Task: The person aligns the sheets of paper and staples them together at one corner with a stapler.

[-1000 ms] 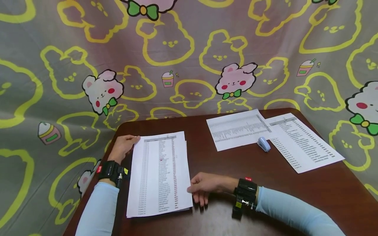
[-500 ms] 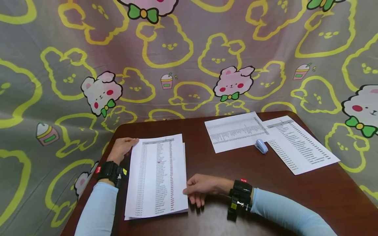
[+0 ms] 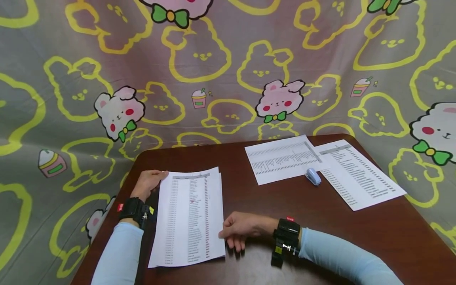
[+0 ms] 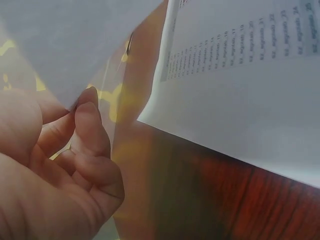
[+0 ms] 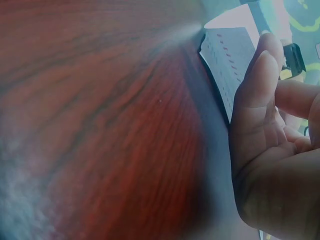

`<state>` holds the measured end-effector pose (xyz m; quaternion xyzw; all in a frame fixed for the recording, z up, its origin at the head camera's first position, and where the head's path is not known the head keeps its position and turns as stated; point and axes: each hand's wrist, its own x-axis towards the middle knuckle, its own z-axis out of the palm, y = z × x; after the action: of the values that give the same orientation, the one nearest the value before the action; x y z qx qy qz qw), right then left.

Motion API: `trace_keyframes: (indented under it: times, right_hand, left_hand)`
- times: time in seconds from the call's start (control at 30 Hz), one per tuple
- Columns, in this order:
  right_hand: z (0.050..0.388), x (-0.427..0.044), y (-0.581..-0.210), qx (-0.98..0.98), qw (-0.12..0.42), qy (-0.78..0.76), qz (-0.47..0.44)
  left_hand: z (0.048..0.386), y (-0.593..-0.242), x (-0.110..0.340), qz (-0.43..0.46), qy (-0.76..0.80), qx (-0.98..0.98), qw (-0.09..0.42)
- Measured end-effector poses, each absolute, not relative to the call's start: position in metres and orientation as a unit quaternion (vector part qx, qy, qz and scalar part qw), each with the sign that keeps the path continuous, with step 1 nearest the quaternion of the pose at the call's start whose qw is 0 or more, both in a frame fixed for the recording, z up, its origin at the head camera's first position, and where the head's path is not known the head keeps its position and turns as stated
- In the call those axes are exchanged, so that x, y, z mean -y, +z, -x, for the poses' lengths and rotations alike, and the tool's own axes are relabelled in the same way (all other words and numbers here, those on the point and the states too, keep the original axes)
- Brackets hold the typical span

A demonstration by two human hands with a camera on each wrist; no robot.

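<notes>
A printed sheet (image 3: pixel 190 221) with columns of text lies in front of me, slightly offset over more paper (image 3: pixel 221 186) whose edge shows along its right side. My left hand (image 3: pixel 147 184) pinches the sheet's far left corner. In the left wrist view, thumb and fingertips (image 4: pixel 89 112) hold that corner raised, while another printed sheet (image 4: pixel 225 100) lies below and to the right. At the right edge, near the lower end, my right hand (image 3: pixel 236 229) grips the paper with its thumb at the margin. The right wrist view shows its other fingers bent beside the sheet (image 5: pixel 230 50).
Farther right on the brown table (image 3: pixel 267 206) lie two more printed sheets, one turned sideways (image 3: pixel 281 158) and one slanted (image 3: pixel 361 174). A small light-blue stapler (image 3: pixel 313 176) sits between them. A patterned curtain (image 3: pixel 228 71) hangs behind the table.
The head view has shifted slightly. The top sheet has come a little nearer to me, and both hands have moved slightly with it, keeping hold.
</notes>
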<state>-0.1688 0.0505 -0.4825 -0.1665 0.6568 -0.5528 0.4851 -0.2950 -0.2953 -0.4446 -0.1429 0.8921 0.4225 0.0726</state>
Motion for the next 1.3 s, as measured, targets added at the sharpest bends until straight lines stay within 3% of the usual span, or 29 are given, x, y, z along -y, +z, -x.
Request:
trace_keyframes:
  times: [0.9,1.3]
  right_hand:
    - [0.166,-0.045,-0.486,-0.651,0.485,-0.564,0.15]
    - [0.164,-0.045,-0.488,-0.655,0.47,-0.573,0.147]
  left_hand:
    - [0.302,-0.452,0.293,0.142,0.423,-0.89,0.097]
    - [0.3,-0.457,0.29,0.131,0.417,-0.886,0.156]
